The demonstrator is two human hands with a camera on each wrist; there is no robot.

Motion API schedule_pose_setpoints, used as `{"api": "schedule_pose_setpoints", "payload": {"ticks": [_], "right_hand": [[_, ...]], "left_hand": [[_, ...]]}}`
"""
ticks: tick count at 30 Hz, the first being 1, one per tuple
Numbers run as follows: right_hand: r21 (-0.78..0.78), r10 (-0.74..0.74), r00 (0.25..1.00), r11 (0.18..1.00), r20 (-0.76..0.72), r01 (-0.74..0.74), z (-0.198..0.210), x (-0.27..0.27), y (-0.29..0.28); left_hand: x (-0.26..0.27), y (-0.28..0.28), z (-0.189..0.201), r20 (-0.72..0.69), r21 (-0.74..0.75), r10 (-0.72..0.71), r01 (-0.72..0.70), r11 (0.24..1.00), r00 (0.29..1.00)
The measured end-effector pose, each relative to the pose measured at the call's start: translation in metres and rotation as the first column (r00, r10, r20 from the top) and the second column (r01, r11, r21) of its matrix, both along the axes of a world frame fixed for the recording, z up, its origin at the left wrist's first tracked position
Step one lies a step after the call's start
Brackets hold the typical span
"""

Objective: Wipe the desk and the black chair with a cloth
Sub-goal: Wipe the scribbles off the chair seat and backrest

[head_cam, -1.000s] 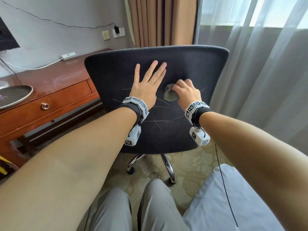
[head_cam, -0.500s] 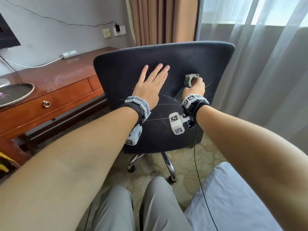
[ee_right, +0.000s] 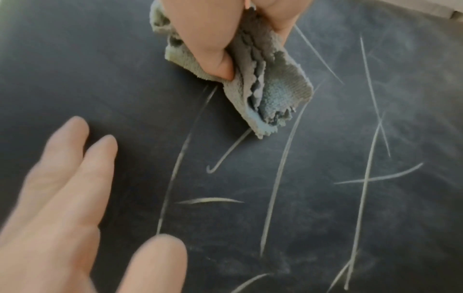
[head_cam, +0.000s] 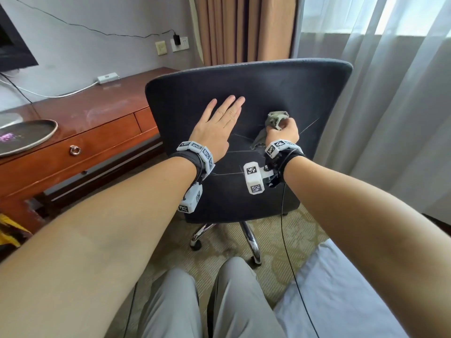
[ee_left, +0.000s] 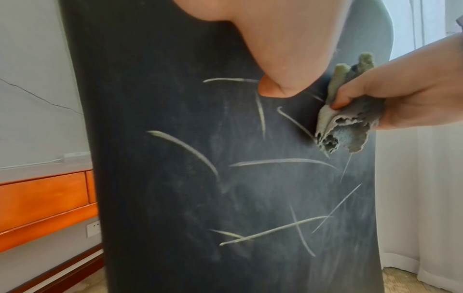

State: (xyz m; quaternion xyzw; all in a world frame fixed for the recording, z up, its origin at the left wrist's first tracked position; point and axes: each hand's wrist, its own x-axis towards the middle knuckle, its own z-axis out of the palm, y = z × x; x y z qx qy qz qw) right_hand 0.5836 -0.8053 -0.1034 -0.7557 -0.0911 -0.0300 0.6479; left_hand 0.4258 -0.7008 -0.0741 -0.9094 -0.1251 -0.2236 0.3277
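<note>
On one black chair (head_cam: 256,93), two hands, one cloth (head_cam: 274,119).

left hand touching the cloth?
Apart. The right wrist view shows bare chair back between the left hand and the cloth that the right hand holds.

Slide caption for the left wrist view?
Right hand grips a bunched cloth against the scratched black chair.

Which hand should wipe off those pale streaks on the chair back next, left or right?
Right. The right hand already grips the cloth just above the pale streaks, while the left hand lies flat on the black chair, apparently steadying it.
</note>
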Motion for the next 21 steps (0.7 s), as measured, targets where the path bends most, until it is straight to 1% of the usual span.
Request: {"api": "schedule_pose_setpoints", "payload": {"ticks": [2, 5, 9, 13, 16, 18, 21], "right_hand": [[-0.007, -0.036, 0.999, 0.999, -0.033, 0.036, 0.001, 0.002, 0.000], [-0.039, -0.050, 0.998, 0.998, -0.045, 0.048, 0.003, 0.000, 0.001], [-0.021, -0.026, 1.000, 0.999, -0.007, 0.026, 0.008, -0.012, 0.006], [-0.047, 0.021, 0.999, 0.999, 0.049, -0.019, 0.011, -0.028, 0.018], [-0.027, 0.032, 0.998, 0.999, 0.045, -0.031, 0.009, -0.031, 0.020], [-0.023, 0.041, 0.998, 0.999, 0.037, -0.040, 0.010, -0.031, 0.020], [-0.028, 0.040, 0.999, 0.999, 0.031, -0.040, 0.012, -0.034, 0.021]], "left_hand": [[-0.007, 0.003, 0.000, -0.010, -0.015, 0.008, -0.008, 1.000, 1.000], [-0.015, 0.008, 0.002, -0.052, -0.027, 0.018, -0.019, 0.999, 0.998], [-0.015, 0.010, 0.002, -0.050, -0.052, -0.034, 0.032, 0.998, 0.998], [-0.016, 0.008, 0.002, -0.015, -0.116, -0.075, 0.072, 0.991, 0.997], [-0.021, 0.009, 0.001, -0.011, -0.138, -0.092, 0.089, 0.986, 0.996], [-0.028, 0.012, 0.001, -0.007, -0.152, -0.081, 0.079, 0.985, 0.997], [-0.042, 0.017, 0.001, 0.023, -0.181, -0.027, 0.031, 0.983, 0.999]]}}
